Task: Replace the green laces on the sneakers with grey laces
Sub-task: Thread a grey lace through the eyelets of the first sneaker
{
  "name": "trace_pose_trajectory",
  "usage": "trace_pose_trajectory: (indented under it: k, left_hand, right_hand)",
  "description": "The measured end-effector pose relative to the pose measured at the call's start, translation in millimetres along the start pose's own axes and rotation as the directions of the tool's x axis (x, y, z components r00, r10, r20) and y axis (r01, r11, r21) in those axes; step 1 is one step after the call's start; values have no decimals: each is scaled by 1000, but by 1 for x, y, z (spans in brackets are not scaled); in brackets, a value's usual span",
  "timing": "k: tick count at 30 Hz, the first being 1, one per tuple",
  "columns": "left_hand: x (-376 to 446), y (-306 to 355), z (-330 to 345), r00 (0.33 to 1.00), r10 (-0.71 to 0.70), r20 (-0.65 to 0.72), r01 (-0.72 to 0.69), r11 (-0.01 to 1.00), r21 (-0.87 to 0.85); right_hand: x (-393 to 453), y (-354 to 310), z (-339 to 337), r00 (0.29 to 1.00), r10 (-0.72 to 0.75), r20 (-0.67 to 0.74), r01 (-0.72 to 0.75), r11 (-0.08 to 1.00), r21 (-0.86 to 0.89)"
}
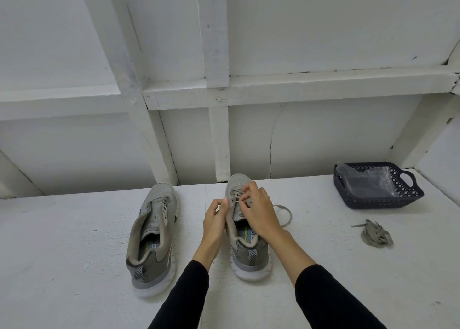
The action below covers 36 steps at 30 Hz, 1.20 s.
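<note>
Grey sneaker points toe away; left hand and right hand pinch its lace.

Two sneakers, two laces, one basket.

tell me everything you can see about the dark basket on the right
The basket is a dark navy, plastic-looking tray with openwork lattice walls and a loop handle at each end. It sits upright and slightly askew on the white table at its far right, near the wall. A crumpled clear plastic bag lies inside. Neither hand touches it, and the loose bundle of laces lies apart, in front of it.
</note>
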<state>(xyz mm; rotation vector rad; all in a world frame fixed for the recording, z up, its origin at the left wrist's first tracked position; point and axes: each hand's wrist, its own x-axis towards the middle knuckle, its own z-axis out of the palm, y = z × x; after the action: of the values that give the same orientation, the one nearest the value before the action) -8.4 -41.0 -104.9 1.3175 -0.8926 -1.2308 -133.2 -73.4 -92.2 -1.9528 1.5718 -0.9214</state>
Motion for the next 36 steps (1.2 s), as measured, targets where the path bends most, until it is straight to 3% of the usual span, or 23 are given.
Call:
trace_pose_trajectory:
  k: [7,12,17,21,25,27,29,31,32,33,34,35,36]
  left_hand:
    - [2,-1,3,998,46,31,-48,998,43]
    - [2,1,4,997,70,29,-72,996,61]
    - [14,5,-4,998,-60,33,59,998,17]
    - [23,12,-4,999,16,32,-19,995,100]
    - [27,14,3,1000,-4,-12,5,995,97]
    - [29,17,6,993,-60,-98,63,998,20]
    - [33,25,5,974,-147,-174,118,979,-166]
    - [36,36,-2,962,-139,-234,51,937,-346]
    - [37,41,-7,963,-57,-264,-16,964,-266]
    - [38,43,-14,961,91,-262,-94,996,3]
    - [39,44,-22,949,257,-180,-173,908,382]
    - [40,42,-29,928,370,-37,-240,672,700]
    - [42,42,-35,906,409,105,-287,415,863]
  right_hand:
    - [-3,-9,-3,991,-131,-24,124,975,-186]
    - [-1,-9,-3,994,-105,-28,98,976,-196]
    - [-1,-8,1,995,-87,-57,75,980,-183]
    - [-3,-6,0,994,-71,-87,56,985,-162]
    - [-3,-4,1,994,-18,-103,6,993,-116]
    - [-4,-3,-1,990,23,-139,-36,995,-94]
    - [-6,-1,-5,982,84,-169,-103,989,-108]
    - [-9,1,-9,971,158,-181,-185,972,-145]
    - [-11,3,-9,964,189,-185,-218,965,-148]
    - [-14,5,-8,958,216,-190,-244,960,-138]
    - [-16,6,-8,950,239,-200,-266,957,-118]
    - [-18,7,-8,942,259,-212,-284,954,-94]
    - [-19,8,-8,936,275,-221,-297,952,-71]
